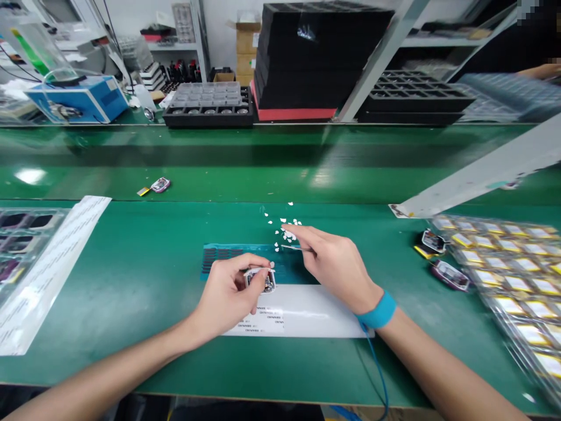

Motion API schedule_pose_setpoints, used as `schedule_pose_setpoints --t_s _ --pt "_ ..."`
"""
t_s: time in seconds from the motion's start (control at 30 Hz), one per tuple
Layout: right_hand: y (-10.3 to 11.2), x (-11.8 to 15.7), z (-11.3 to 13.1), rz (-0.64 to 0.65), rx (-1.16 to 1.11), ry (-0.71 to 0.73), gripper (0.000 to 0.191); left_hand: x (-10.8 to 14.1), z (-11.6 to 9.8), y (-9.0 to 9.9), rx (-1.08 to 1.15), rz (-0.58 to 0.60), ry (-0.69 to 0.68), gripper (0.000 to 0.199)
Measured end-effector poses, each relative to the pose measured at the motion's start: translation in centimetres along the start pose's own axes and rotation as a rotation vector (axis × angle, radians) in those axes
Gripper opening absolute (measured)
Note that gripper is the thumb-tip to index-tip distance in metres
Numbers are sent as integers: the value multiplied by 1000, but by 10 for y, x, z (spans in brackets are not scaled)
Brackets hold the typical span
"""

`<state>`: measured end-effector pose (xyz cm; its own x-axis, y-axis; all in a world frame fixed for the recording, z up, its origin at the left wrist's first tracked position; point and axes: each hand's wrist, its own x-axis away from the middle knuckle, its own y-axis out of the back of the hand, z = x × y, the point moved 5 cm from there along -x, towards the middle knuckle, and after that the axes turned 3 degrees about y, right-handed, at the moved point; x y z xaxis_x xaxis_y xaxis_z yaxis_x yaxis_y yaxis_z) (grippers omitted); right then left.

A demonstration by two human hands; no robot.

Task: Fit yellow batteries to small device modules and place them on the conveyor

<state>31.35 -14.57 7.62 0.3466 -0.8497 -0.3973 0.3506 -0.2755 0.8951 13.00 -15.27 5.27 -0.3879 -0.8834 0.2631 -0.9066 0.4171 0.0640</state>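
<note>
My left hand (234, 286) is closed around a small white-rimmed watch housing (268, 283) with electronic parts inside. A pair of tweezers (291, 248) sits in my right hand (335, 263), which wears a blue wrist strap (379, 310). The thin metal tip points left, close to a scatter of small white scraps (289, 235) on the green bench. Both hands are above a blue sheet with dark strips (214, 266). Partly under them lies a white printed liner sheet (307, 310).
At right, a clear tray of yellow-edged batteries (521, 283) stands near two loose watch housings (449, 275). A slanted white post (482, 166) rises from the bench. Another housing with a battery (160, 185) lies back left. Left are a long paper strip (56, 275) and a plastic tray (26, 234).
</note>
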Motion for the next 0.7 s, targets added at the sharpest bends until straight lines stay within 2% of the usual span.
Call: schedule_pose_setpoints --t_s 0.07,0.17,0.3,0.37,0.47,0.7 --pt "3 0 3 -29 28 21 54 -1 -1 1 -19 -18 -25 20" --pt "10 1 12 -94 10 89 52 -3 -4 3 -41 -36 -58 19" --pt "14 4 30 -93 -123 285 46 -3 -7 4 -36 -29 -86 16" --pt "16 5 36 -90 -120 355 40 -2 -8 3 -33 -15 -87 14" --pt "17 6 40 -86 -105 379 33 0 -7 1 -25 -1 -77 13" --pt "23 5 42 -115 -29 413 29 2 -9 1 -59 -34 -122 14"
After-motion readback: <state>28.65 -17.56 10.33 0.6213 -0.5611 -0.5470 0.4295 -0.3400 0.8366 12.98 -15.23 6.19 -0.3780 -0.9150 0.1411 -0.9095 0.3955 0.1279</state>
